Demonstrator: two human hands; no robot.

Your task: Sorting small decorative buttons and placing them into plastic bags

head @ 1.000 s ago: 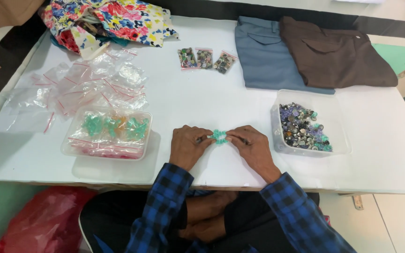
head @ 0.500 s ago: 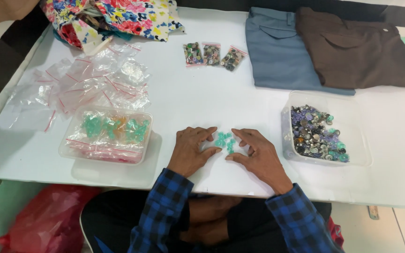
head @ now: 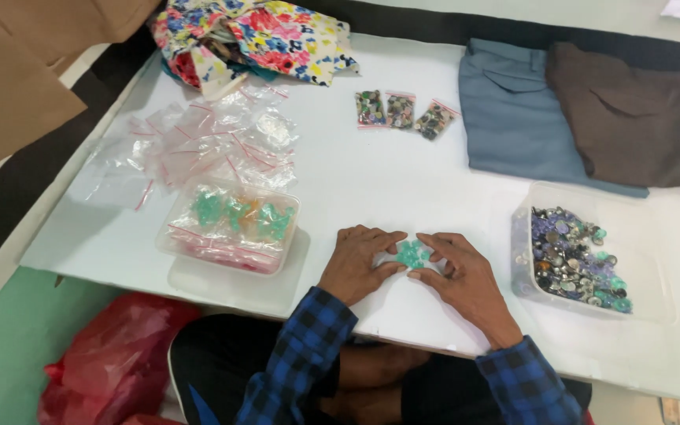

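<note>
In the head view, the one view there is, the left hand [head: 360, 264] and the right hand [head: 460, 275] lie flat on the white desk [head: 403, 177], close together, with their fingertips pressing from both sides on a small clear bag of green beads [head: 412, 253]. This little bag rests on the desk between the two hands, near the front edge; the hands are closed on it only at the fingertips, and it seems that they are pinching its opening, though the strip itself is too small to see. As a judgement of progress, some part of the work looks already done: the clear tub on the left [head: 230, 227], which stands on its lid, holds several filled bags with green and orange pieces, and three small filled bags [head: 401, 112] lie apart in a row further back. Much seems to be left: the tub on the right [head: 584, 256] is still well filled with loose mixed beads, blue, silver and green, and a loose heap of empty clear bags with red strips [head: 206, 145] waits behind the left tub. Beyond these, a flowered cloth [head: 253, 35] lies at the far edge, and a folded blue garment [head: 517, 118] and a brown one [head: 631, 114] lie side by side at the far right. A red plastic bag [head: 112, 354] is on the floor beside the person's knee.
</note>
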